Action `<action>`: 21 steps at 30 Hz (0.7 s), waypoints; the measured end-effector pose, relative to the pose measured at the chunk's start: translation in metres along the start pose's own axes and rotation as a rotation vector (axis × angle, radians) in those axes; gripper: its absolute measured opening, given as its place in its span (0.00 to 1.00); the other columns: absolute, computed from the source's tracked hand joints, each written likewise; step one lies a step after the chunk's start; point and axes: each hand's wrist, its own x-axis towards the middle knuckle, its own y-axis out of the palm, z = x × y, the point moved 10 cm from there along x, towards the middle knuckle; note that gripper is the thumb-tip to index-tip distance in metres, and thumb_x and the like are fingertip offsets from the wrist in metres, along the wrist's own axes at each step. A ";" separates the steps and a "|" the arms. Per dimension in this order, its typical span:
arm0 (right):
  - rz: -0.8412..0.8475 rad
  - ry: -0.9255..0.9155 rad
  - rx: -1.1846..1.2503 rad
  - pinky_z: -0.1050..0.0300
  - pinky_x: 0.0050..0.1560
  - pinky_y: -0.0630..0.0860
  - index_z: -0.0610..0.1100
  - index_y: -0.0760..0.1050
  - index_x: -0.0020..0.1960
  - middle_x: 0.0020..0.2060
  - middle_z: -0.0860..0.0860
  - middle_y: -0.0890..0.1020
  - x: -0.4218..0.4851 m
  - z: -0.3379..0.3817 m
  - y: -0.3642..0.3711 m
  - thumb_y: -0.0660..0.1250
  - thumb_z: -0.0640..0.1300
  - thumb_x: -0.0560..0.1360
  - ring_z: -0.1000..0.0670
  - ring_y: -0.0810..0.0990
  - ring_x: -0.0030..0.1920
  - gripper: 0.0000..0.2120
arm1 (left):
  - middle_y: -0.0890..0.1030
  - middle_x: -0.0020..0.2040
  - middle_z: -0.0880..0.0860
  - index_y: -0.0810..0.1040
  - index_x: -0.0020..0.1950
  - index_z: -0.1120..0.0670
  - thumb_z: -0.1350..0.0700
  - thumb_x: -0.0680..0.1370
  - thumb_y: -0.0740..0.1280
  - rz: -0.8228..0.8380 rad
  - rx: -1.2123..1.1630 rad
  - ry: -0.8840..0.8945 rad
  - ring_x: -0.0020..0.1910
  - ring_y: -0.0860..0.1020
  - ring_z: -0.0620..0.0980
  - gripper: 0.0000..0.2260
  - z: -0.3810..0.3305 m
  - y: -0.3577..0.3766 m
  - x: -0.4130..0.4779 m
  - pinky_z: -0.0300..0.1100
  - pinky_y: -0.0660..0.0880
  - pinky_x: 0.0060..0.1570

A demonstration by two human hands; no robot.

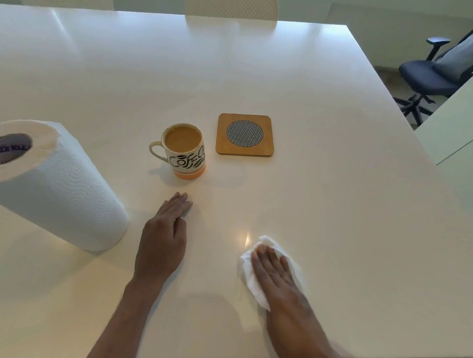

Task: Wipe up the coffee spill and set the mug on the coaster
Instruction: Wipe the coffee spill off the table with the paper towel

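White paper towel (249, 275) lies flattened under my right hand (275, 272), whose straight fingers press it to the table (340, 185) near the front edge. My left hand (162, 240) rests flat, fingers straight and together, holding nothing, just in front of the mug (186, 159). The mug, nearly full of milky coffee, stands on the table just left of the wooden coaster (223, 147), not touching it.

Right hand (275, 269) flat on paper towel (254, 283)
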 end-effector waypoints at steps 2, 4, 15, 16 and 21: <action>0.056 -0.088 -0.002 0.61 0.82 0.40 0.41 0.59 0.82 0.83 0.44 0.59 0.001 0.018 0.012 0.46 0.36 0.74 0.50 0.53 0.84 0.36 | 0.79 0.72 0.52 0.82 0.67 0.59 0.69 0.81 0.60 -0.001 0.000 -0.001 0.76 0.72 0.46 0.19 0.001 0.000 0.000 0.35 0.60 0.78; 0.113 -0.156 -0.004 0.63 0.81 0.37 0.40 0.56 0.82 0.82 0.44 0.58 0.001 0.035 0.022 0.46 0.37 0.72 0.49 0.50 0.84 0.38 | 0.79 0.71 0.52 0.82 0.67 0.59 0.69 0.81 0.60 -0.002 0.003 0.006 0.76 0.72 0.46 0.19 0.001 0.001 0.000 0.40 0.62 0.78; 0.415 -0.196 0.406 0.55 0.84 0.53 0.56 0.71 0.76 0.78 0.62 0.69 -0.010 0.093 0.022 0.62 0.45 0.87 0.63 0.59 0.81 0.19 | 0.80 0.71 0.52 0.83 0.66 0.58 0.69 0.80 0.58 -0.015 -0.080 -0.013 0.74 0.72 0.43 0.20 -0.001 -0.004 -0.003 0.34 0.60 0.77; 0.382 -0.119 0.466 0.56 0.81 0.60 0.58 0.74 0.73 0.73 0.62 0.75 -0.009 0.088 0.015 0.66 0.46 0.85 0.64 0.68 0.76 0.18 | 0.80 0.70 0.51 0.83 0.66 0.57 0.69 0.80 0.58 -0.009 -0.113 -0.027 0.74 0.72 0.43 0.20 -0.002 -0.006 -0.003 0.32 0.59 0.77; 0.287 0.252 1.251 0.45 0.53 0.74 0.48 0.81 0.64 0.56 0.43 0.80 0.010 0.048 -0.012 0.69 0.42 0.78 0.44 0.77 0.56 0.14 | 0.86 0.58 0.41 0.86 0.58 0.45 0.53 0.78 0.62 0.106 -0.421 -0.217 0.63 0.81 0.38 0.16 -0.017 -0.011 -0.014 0.45 0.74 0.70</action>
